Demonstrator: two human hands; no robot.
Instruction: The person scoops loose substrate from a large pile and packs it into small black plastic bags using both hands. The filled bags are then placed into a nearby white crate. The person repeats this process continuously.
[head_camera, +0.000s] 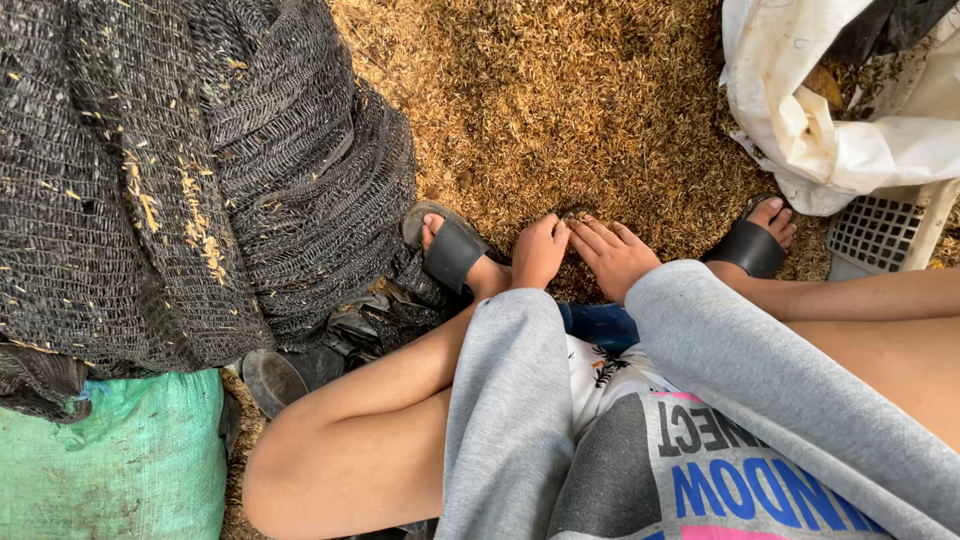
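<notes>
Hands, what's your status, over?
Left hand curled, right hand flat, both on the straw-coloured husks. Nothing gripped. Black netting left, white sack right.

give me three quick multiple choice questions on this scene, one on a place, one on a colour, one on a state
1. Where are both hands?
A. on the green sack
B. down on the husk-strewn ground between the feet
C. inside the white basket

2. What colour are the sandals?
A. black
B. red
C. yellow

3. How is the left hand held?
A. spread flat
B. curled into a loose fist
C. gripping the net

Answers:
1 B: the left hand and right hand touch the husks between the two feet.
2 A: the left sandal and right sandal have black straps.
3 B: its fingers are folded under, while the right hand's fingers lie extended.
</notes>
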